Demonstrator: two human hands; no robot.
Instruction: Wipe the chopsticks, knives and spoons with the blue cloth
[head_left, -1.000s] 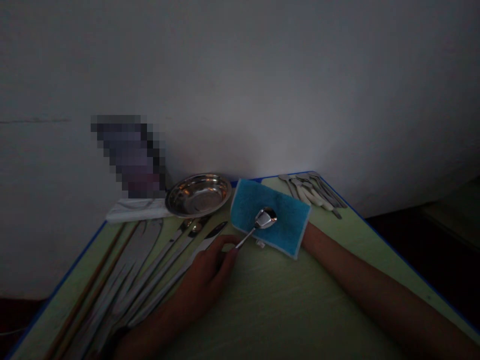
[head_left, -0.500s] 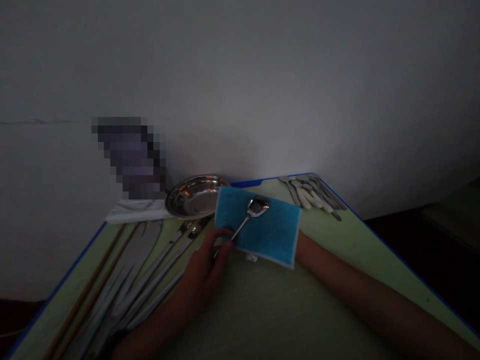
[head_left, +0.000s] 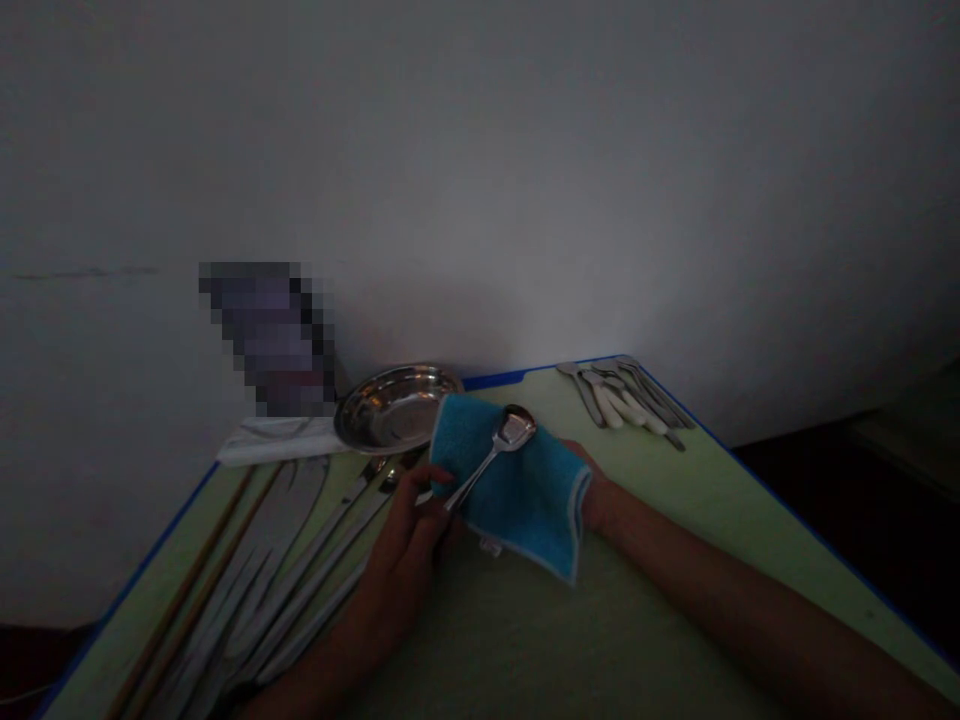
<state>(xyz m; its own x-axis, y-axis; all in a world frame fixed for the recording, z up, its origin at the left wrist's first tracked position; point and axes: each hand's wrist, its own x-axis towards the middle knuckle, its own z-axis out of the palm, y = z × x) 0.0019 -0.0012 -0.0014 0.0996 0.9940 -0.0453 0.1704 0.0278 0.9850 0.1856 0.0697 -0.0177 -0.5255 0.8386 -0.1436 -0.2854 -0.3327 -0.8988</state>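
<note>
A shiny metal spoon lies slantwise over a blue cloth, bowl end up and away from me. My left hand is closed on the lower end of its handle, at the cloth's left edge. Behind and beneath the cloth is my right hand, holding it up from the right; most of its fingers are hidden by the fabric. The cloth has a pale border and a small white tag, and its right side droops and bends. The spoon bowl rests against the cloth or just above it; I cannot tell which.
A round steel bowl stands at the back by the wall. Wooden chopsticks and several long metal utensils lie at left. Several spoons and forks, some white-handled, lie at back right. A blurred-out object stands at back left.
The cloth, flat and spread before, now folds and droops on its right side. Spoon and both hands sit slightly lower in the view, and the whole scene has shifted down a little.
</note>
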